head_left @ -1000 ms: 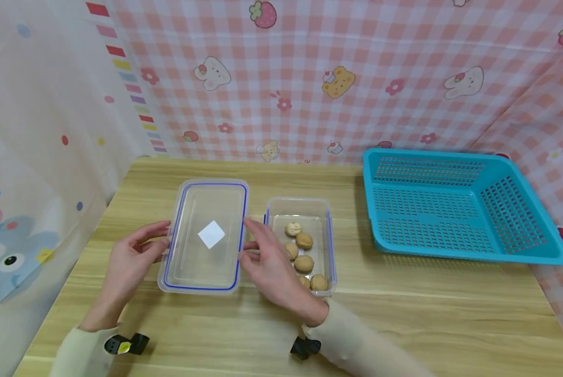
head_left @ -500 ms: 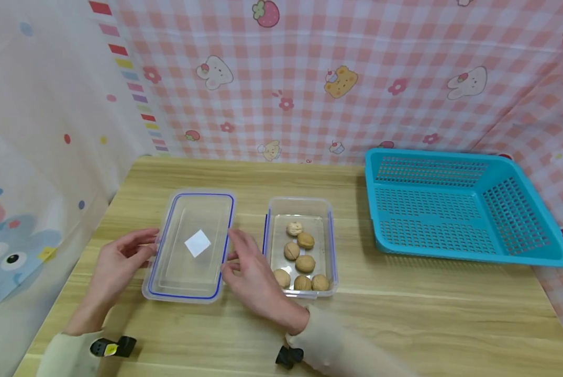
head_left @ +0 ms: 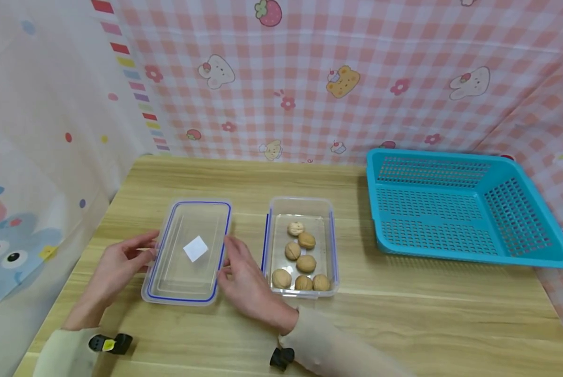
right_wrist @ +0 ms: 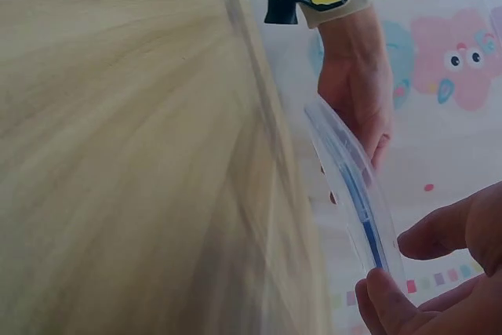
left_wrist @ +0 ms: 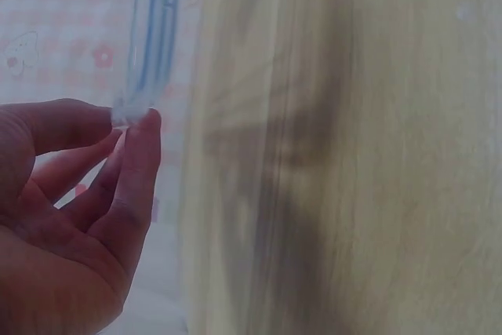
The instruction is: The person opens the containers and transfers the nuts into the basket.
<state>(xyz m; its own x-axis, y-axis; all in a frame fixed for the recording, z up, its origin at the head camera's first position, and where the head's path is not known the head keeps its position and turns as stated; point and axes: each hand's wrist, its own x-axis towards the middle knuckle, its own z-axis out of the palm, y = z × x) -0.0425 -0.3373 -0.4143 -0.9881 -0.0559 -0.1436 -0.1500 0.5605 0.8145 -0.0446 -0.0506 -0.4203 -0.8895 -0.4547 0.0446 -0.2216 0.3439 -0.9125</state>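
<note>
A clear plastic lid (head_left: 183,275) with a blue seal and a white square sticker (head_left: 195,248) is held above the left part of the table. My left hand (head_left: 116,266) pinches its left edge between thumb and fingers; the left wrist view shows this grip up close. At the opposite edge, my right hand (head_left: 249,283) holds the lid (right_wrist: 357,194) between thumb and fingers. Just right of that hand stands a clear plastic food container (head_left: 301,206), uncovered. Several walnuts (head_left: 306,263) lie on its bottom.
An aqua perforated basket (head_left: 429,254) stands at the table's right rear. The wooden table (head_left: 404,324) backs onto a pink checked cloth (head_left: 300,68). A white printed cloth (head_left: 31,104) hangs at the left.
Both hands have carried the lid left and toward the table's front, moving only slightly in the latest half second. More walnuts now show past the right hand. Container and basket stay put.
</note>
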